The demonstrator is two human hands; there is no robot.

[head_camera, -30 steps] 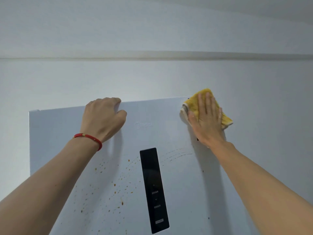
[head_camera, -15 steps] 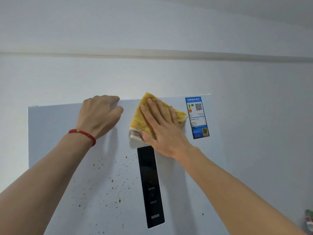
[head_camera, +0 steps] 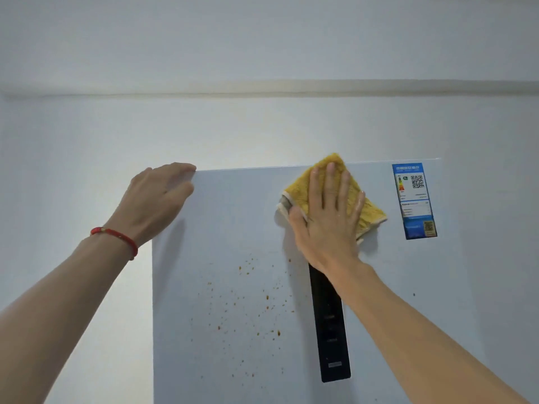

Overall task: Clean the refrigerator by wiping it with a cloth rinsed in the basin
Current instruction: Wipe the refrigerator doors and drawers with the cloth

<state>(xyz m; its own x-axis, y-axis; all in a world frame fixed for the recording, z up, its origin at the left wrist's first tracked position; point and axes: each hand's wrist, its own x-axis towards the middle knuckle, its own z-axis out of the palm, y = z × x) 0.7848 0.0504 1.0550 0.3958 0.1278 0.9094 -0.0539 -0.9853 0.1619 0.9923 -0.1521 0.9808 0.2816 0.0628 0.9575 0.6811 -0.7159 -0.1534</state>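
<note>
- Folded yellow terry cloth (head_camera: pixel 329 196) pressed flat on the pale grey, smooth-fronted refrigerator door (head_camera: pixel 233 228), just under the door's top edge, one corner peeking above that edge.
- Right hand (head_camera: pixel 326 217) laid on the cloth, fingers straight and spread, palm pushing it against the door; nothing clenched, nothing pinched. Droplets visible on the fingers.
- Left hand (head_camera: pixel 157 196) at the door's top left corner, fingers curled over the top edge, gripping it as a brace; thin red cord bracelet (head_camera: pixel 116 237) at the wrist.
- Likely handling of the cloth: soft, limp, light, probably damp, prone to bunching or sliding out from under the palm on so slick a face. Best held flat under the whole palm, as here, or gathered by a folded edge for lifting away.
- Door surface: glossy and hard, so little pressure needed. Scatter of small orange-brown specks (head_camera: pixel 248 301) below the cloth and left of the narrow black control strip (head_camera: pixel 329 330), apparently not yet wiped.
- Blue energy label with QR code (head_camera: pixel 415 199) just right of the cloth, near the door's top right corner; paper-looking, best skirted with a wet cloth.
- Room: plain pale wall (head_camera: pixel 262 53) behind and above the door, a horizontal ledge running across it. No basin in view.
</note>
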